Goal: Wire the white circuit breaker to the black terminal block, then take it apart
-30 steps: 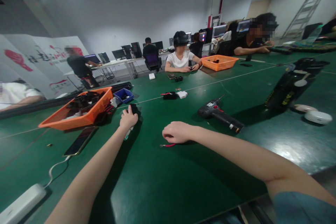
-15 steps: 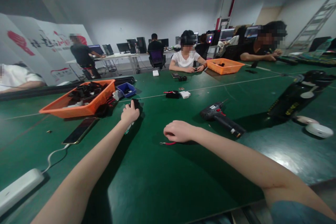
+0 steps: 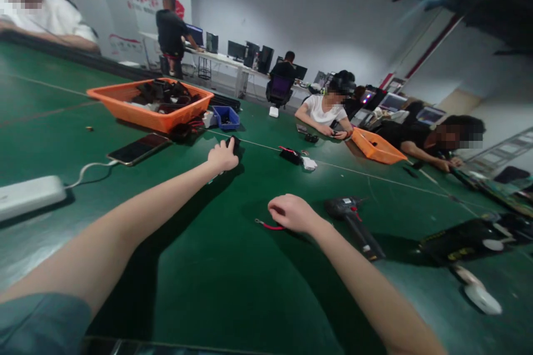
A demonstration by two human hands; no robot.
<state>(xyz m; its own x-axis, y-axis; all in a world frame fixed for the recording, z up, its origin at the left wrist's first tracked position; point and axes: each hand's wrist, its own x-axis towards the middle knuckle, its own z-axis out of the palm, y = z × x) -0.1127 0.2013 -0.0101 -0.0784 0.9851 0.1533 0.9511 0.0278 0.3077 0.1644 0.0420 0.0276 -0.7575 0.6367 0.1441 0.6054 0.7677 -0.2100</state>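
My left hand (image 3: 224, 156) is closed around a small black part (image 3: 236, 143) on the green table, the index finger stretched along its top. Most of the part is hidden by the hand, and a bit of something pale green (image 3: 213, 179) shows under the wrist. Curled low over the table, my right hand (image 3: 293, 213) grips a red cable (image 3: 271, 227). The cable's metal ring terminal sticks out to the left of the fingers. Right of this hand lies a black power screwdriver (image 3: 352, 222).
An orange basket (image 3: 162, 119) of black parts, a blue bin (image 3: 227, 117) and a phone (image 3: 139, 148) on a white cord are at left. Ahead lie a black part with red wire (image 3: 290, 155) and a white connector (image 3: 308, 163). A black bottle (image 3: 462, 241) lies right. Co-workers sit across.
The view has tilted and turned to the left. Both hands stay at about the same spots on the table, the left one still on the black part, the right one still at the red cable.
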